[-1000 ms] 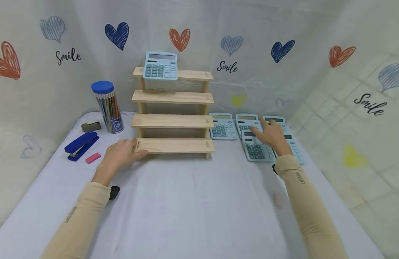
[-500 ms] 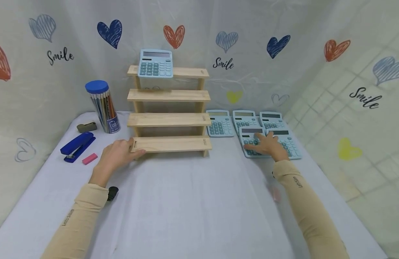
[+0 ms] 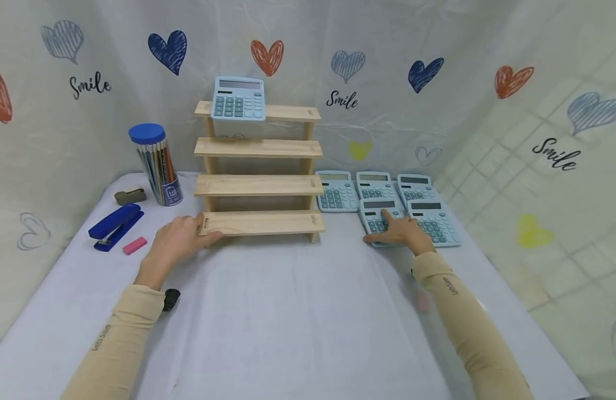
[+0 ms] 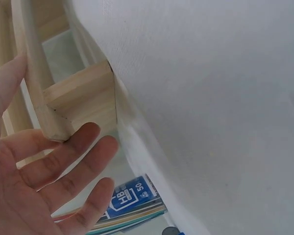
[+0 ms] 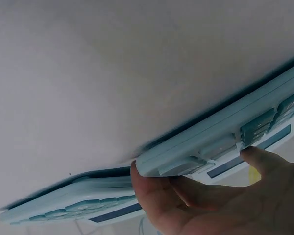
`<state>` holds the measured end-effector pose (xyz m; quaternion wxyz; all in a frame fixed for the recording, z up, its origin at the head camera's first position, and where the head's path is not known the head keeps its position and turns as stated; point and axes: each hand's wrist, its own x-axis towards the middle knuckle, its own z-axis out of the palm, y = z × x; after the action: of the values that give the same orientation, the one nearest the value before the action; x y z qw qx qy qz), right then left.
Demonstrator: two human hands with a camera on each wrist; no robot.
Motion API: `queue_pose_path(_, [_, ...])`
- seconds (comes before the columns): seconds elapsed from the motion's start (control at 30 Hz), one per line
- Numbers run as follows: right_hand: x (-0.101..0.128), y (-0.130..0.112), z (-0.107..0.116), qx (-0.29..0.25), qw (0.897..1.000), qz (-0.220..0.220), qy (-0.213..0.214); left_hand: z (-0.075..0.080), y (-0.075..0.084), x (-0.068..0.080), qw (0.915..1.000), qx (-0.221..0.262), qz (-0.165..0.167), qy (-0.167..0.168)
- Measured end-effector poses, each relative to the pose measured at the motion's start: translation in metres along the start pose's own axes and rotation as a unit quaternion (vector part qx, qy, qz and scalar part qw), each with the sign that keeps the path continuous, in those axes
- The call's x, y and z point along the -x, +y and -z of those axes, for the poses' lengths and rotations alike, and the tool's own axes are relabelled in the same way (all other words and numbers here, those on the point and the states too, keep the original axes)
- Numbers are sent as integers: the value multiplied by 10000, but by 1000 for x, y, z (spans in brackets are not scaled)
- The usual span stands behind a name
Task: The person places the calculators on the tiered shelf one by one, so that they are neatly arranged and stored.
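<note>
My left hand [image 3: 175,244] grips the left end of the lowest shelf of a stepped wooden display rack [image 3: 263,222]. In the left wrist view the thumb [image 4: 12,76] presses the board's edge and the other fingers lie around its end. My right hand [image 3: 402,232] spans the front left light-blue calculator [image 3: 379,204], which lies on the table. In the right wrist view one fingertip [image 5: 146,183] is at this calculator's [image 5: 215,127] edge, beside a neighbouring calculator [image 5: 73,196], while another digit touches near its keys. One more calculator [image 3: 239,100] leans on the top shelf.
Several calculators [image 3: 435,225] lie grouped to the right of the rack. To its left stand a blue-lidded tub of pencils [image 3: 160,166], a blue stapler [image 3: 115,225], a small dark olive gadget [image 3: 130,196] and a pink eraser [image 3: 135,245]. A heart-printed curtain [image 3: 308,33] hangs behind.
My right hand has come down from above the rear calculators onto the front left one, which has shifted slightly left. My left hand stays on the rack.
</note>
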<state>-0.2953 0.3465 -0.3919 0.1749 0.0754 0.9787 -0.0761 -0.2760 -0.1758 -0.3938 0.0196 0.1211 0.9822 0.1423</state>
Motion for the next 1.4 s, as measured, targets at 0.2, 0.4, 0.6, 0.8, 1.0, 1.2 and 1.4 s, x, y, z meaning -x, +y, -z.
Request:
queue_pose_path(0.2, [-6,-8,0,154,9994,290,78,0,-6,5,10000,62,75,7])
queue_pose_path(0.4, [-13,-22,14,315,9928,955,653,2,-13,9,9999,13,73,106])
queue_pose_path(0.6, [-19,-46,57,43,9876,1101,1121,2,-12,6,9999,27,19,149])
queue_pose_path(0.8, [-23,-88,106,-613,9777,1256,1565,4,-11,3,9999,65,82,116])
queue_pose_path(1.0, [-30,-128,137,-829,9640,1448,2070,1,-9,1,9999,97,30,97])
queue_pose_path(1.2, [-37,-163,159,-763,9637,1365,2164,-3,-4,-1,9999,107,24,20])
queue_pose_path(1.4, [-47,-199,168,-377,9582,1483,2417,-3,-3,-1,9998,124,95,98])
